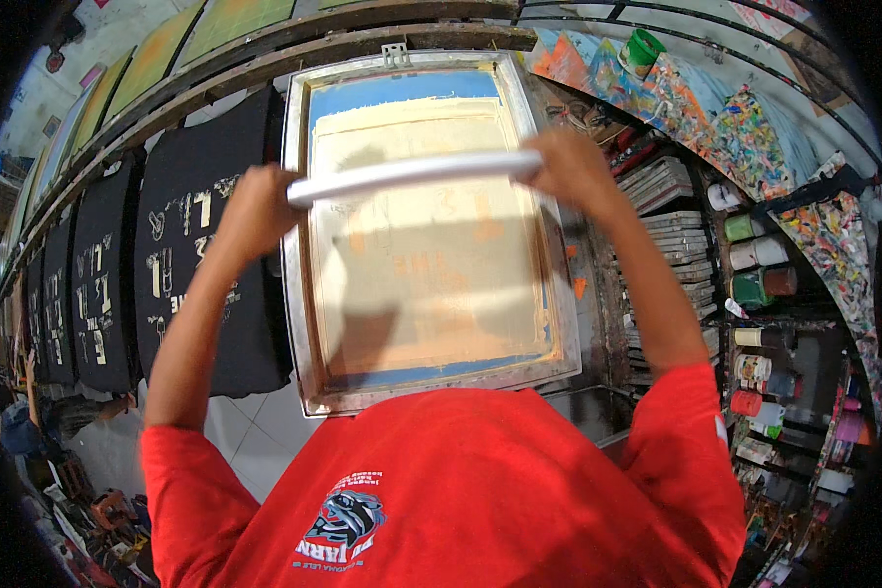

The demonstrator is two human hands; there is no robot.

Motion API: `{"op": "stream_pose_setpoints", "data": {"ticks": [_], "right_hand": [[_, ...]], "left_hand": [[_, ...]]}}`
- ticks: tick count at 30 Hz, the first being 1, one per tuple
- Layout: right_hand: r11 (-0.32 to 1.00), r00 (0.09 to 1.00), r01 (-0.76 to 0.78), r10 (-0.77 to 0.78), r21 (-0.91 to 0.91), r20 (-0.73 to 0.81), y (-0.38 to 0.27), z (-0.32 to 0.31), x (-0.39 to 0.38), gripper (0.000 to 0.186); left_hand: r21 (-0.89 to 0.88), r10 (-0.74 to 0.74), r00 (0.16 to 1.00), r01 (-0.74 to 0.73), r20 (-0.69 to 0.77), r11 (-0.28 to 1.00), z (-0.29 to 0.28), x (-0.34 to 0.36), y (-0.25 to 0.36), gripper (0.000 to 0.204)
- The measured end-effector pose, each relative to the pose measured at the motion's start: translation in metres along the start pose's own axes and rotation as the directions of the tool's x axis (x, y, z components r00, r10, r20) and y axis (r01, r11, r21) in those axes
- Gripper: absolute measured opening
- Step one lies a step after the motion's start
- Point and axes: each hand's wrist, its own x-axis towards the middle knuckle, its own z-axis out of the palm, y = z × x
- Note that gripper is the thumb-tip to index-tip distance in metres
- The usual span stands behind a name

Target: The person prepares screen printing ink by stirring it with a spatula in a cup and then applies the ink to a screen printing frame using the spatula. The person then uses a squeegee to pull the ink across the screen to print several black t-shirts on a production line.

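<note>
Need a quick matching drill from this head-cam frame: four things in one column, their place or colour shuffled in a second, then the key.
Things
1. squeegee
2. printing screen frame
3. black printed shirts
4. green cup

Place or colour
A. upper right, on a paint-splattered surface
B. laid in a row to the left of the frame
C. metal-edged, lying flat under both hands
D. long and white, held at its ends by the left hand and the right hand

Pairs: 1-D, 2-C, 3-B, 4-A
</note>
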Motion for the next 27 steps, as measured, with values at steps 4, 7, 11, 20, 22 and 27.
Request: {"op": "stream_pose_setpoints", "data": {"ticks": [4, 7, 11, 20, 22, 27], "right_hand": [[0.993, 0.999, 0.052, -0.051, 0.105, -0.008, -0.044, 0.023, -0.123, 0.023], [0.991, 0.999, 0.044, -0.047, 0.124, 0.02, -0.068, 0.038, -0.202, 0.033], [0.992, 0.999, -0.019, 0.015, 0.128, 0.031, -0.09, 0.057, -0.252, 0.039], [1.0, 0.986, -0.002, 0.005, 0.017, -0.167, -0.08, 0.108, -0.258, 0.042], [1.0, 0.992, -0.002, 0.005, 0.025, -0.128, -0.066, 0.104, -0.241, 0.043], [0.996, 1.0, -0.006, 0.009, 0.086, -0.026, -0.082, 0.079, -0.256, 0.043]], "left_hand": [[-0.071, -0.031, 0.994, 0.039, 0.105, 0.997, 0.023, -0.12, 0.043, 0.031], [-0.114, -0.039, 0.99, 0.054, 0.136, 0.992, 0.044, -0.188, 0.071, 0.04], [-0.151, -0.007, 1.0, 0.011, 0.027, 0.989, 0.077, -0.241, 0.085, 0.038], [0.018, 0.034, 0.993, -0.032, -0.115, 0.999, 0.13, -0.244, 0.072, 0.053], [-0.037, 0.006, 0.993, -0.01, -0.117, 0.999, 0.115, -0.224, 0.074, 0.043], [-0.128, 0.05, 0.998, -0.055, -0.04, 0.99, 0.087, -0.24, 0.08, 0.039]]}}
